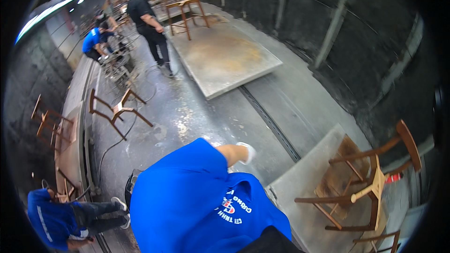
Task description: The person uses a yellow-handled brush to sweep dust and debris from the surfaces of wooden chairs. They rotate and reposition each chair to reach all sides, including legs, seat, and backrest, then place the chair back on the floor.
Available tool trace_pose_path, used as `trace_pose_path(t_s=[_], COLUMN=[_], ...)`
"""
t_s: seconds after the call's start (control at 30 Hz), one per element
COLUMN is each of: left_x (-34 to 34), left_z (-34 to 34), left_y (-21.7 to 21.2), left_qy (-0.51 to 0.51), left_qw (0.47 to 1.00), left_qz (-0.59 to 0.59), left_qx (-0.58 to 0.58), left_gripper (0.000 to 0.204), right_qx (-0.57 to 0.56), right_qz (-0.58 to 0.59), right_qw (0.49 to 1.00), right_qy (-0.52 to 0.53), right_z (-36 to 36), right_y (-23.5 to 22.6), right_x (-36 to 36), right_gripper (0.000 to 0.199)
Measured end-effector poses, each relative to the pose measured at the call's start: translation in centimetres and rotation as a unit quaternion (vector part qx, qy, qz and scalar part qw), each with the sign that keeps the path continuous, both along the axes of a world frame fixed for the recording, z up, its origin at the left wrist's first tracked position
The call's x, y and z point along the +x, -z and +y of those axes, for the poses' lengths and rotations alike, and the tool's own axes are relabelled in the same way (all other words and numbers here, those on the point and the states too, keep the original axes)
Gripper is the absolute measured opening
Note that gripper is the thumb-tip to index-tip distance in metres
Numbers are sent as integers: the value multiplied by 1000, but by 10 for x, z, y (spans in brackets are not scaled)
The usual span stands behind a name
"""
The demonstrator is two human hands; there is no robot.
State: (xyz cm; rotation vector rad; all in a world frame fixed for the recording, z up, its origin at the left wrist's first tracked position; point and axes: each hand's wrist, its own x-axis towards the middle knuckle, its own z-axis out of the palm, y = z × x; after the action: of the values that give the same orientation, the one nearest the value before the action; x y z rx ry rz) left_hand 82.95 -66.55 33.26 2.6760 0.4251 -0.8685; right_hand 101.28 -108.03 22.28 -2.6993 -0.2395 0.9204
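My left arm, in a blue short sleeve (pixel 183 168), reaches forward from the lower middle. My left hand (pixel 246 152), in a white glove, hangs over the grey floor (pixel 213 129). No held thing shows at it, but its fingers are too hidden to make out. My right hand is outside the picture. To the right of my body, a wooden chair frame (pixel 376 185) lies tipped on a low grey platform (pixel 300 168), apart from my left hand. A brown stained board (pixel 344 152) lies under the chair frame.
A dark floor rail (pixel 269 119) runs towards another platform (pixel 220 77) bearing a chair (pixel 190 4). A chair frame (pixel 117 110) and hose (pixel 110 147) lie left. One person (pixel 145 18) stands ahead, another (pixel 93 42) bends farther back, another (pixel 54 215) is lower left.
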Motion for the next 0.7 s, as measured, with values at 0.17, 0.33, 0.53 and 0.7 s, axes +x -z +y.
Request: trace_pose_path(t_s=[0.17,0.33,0.53,0.7], left_x=[-299,-542,-694,-686], left_z=[81,1,-248,-368], left_y=[11,37,100,118], left_qy=[-555,-773,-798,-890], left_qw=[827,594,593,451], left_qz=[-78,-204,-6,10], left_qx=[34,91,106,-62], left_gripper=[38,51,33,32], right_qx=[-9,-11,27,42], right_qz=[-5,-1,43,-11], right_qw=[998,993,989,954], right_qy=[-60,-114,-142,-298], right_z=[66,105,162,259], right_y=[-7,15,35,1], right_x=[-47,-90,-130,-188], right_gripper=[33,32,31,28])
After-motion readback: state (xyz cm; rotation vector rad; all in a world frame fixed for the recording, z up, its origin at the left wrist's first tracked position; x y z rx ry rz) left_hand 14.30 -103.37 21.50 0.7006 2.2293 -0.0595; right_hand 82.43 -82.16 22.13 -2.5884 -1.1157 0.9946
